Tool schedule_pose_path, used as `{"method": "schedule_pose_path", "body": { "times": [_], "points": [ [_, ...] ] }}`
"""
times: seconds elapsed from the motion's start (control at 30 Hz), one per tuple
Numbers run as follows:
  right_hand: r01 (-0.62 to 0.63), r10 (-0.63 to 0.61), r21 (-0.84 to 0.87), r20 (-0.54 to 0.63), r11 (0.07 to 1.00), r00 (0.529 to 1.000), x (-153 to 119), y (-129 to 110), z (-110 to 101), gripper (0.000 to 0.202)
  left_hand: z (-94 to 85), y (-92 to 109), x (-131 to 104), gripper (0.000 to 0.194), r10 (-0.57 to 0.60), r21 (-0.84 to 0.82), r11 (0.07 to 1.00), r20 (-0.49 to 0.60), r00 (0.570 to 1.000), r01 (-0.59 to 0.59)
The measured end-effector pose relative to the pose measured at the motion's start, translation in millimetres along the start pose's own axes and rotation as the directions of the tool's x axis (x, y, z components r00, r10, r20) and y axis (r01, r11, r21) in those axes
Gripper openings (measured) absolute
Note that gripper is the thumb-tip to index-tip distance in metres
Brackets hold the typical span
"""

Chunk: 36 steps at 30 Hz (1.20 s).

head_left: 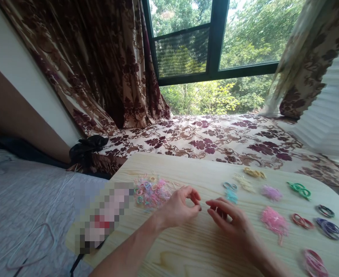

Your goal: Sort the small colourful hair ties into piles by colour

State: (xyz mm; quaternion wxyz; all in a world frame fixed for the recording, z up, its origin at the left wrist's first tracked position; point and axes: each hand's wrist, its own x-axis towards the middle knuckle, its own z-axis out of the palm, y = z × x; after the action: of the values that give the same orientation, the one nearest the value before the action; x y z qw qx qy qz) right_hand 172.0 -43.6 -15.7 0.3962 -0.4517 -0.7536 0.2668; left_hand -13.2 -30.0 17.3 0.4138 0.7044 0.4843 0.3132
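Over the middle of the wooden table [198, 246], my left hand [181, 206] is beside a mixed pile of small colored bands [152, 192]. Its thumb and index finger curve toward each other; anything between the tips is too small to make out. My right hand [230, 217] hovers just to the right, fingers bent and thumb slightly apart, with nothing visible in it. Sorted groups lie beyond it: light blue bands [231, 195], cream bands [244, 182], lilac bands [271, 192] and pink bands [274, 221].
Larger loops lie on the right: yellow [254, 173], green [300, 190], red [302, 221], purple [329, 228] and rose [314, 262]. A pixelated object [107, 219] lies at the table's left edge. Behind is a flowered window seat [204, 140]; a bed [27, 200] with cables is left.
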Motion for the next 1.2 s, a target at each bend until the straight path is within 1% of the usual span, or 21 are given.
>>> {"method": "schedule_pose_path", "body": {
  "times": [0.1, 0.17, 0.3, 0.5, 0.57, 0.63, 0.7, 0.77, 0.87, 0.93, 1.03, 1.2],
  "points": [
    [-0.007, 0.006, 0.027, 0.017, 1.000, 1.000, -1, -5, 1, 0.025, 1.0, 1, -1, 0.024, -0.047, -0.040, 0.998, 0.036, 0.998, 0.048],
    [-0.010, 0.008, 0.035, 0.034, 0.999, 0.999, -1, -6, 1, 0.026, 2.1, 2, -2, 0.027, -0.037, -0.050, 0.998, 0.048, 0.998, 0.039],
    [0.002, -0.004, 0.049, 0.049, 0.999, 0.999, 0, -6, 1, 0.025, 5.6, 3, -3, 0.028, -0.002, -0.060, 0.998, 0.067, 0.998, 0.006],
    [0.008, -0.009, 0.015, 0.072, 1.000, 0.997, 0, -9, 1, 0.023, 7.9, 4, -4, 0.028, 0.001, -0.012, 1.000, 0.068, 0.998, 0.000],
    [0.017, -0.018, 0.011, 0.088, 1.000, 0.996, 1, -11, -2, 0.024, 7.3, 3, -5, 0.027, -0.002, 0.007, 1.000, 0.069, 0.998, 0.001],
    [0.022, -0.022, 0.002, 0.079, 1.000, 0.997, 3, -10, -8, 0.023, 6.2, 2, -4, 0.026, 0.005, 0.015, 1.000, 0.064, 0.998, -0.006],
    [0.016, -0.015, -0.033, 0.029, 0.999, 0.999, 5, -5, -19, 0.022, 4.1, 0, -2, 0.024, 0.030, 0.032, 0.999, 0.029, 0.999, -0.031],
    [-0.011, 0.005, -0.103, -0.055, 0.995, 0.998, 8, 5, -33, 0.023, 1.0, -5, 1, 0.020, 0.082, 0.095, 0.993, -0.049, 0.995, -0.077],
    [-0.096, 0.058, -0.228, -0.170, 0.969, 0.984, 10, 24, -54, 0.025, -5.9, -13, 6, 0.018, 0.199, 0.270, 0.952, -0.184, 0.963, -0.145],
    [-0.162, 0.103, -0.292, -0.206, 0.943, 0.973, 10, 34, -64, 0.028, -11.3, -18, 9, 0.018, 0.249, 0.371, 0.917, -0.239, 0.939, -0.149],
    [-0.203, 0.143, -0.350, -0.191, 0.914, 0.971, 10, 39, -70, 0.032, -18.7, -23, 12, 0.018, 0.244, 0.443, 0.891, -0.279, 0.929, -0.101],
    [-0.219, 0.186, -0.403, -0.119, 0.889, 0.975, 11, 31, -63, 0.032, -26.5, -27, 14, 0.019, 0.210, 0.481, 0.876, -0.307, 0.928, -0.039]
  ]
}}
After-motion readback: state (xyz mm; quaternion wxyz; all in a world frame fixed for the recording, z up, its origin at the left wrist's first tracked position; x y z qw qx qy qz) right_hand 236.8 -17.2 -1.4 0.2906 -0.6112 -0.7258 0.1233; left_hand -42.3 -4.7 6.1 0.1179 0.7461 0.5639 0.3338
